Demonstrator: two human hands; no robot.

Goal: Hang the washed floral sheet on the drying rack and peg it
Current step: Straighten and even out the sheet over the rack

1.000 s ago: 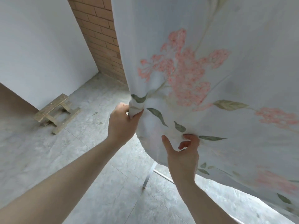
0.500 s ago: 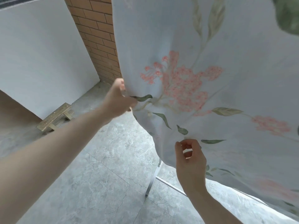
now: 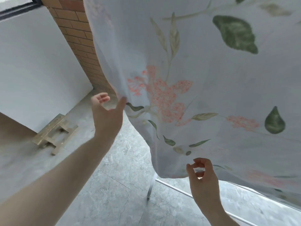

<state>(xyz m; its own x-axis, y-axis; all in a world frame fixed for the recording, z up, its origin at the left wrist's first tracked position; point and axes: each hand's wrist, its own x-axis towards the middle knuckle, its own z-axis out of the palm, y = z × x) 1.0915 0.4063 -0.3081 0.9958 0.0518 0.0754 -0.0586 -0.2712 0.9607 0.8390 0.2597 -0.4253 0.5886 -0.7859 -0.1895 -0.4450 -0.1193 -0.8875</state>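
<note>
Sheet: pale white fabric sheet printed with pink flowers and green leaves [image 3: 203, 88] hangs from above, filling the right side | Left hand [image 3: 105, 115]: fingers spread, thumb tip touching the sheet's edge | Right hand [image 3: 202, 178]: fingers curled, empty, just below the hem | Rack: white metal drying rack bar [image 3: 175, 186] underneath | Floor: grey stone tiles [image 3: 114, 185]

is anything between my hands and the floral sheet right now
Nothing visible. The left hand is open beside the floral sheet, its thumb at the edge. The right hand, fingers curled with nothing visibly held, sits just in front of the lower hem.
</note>
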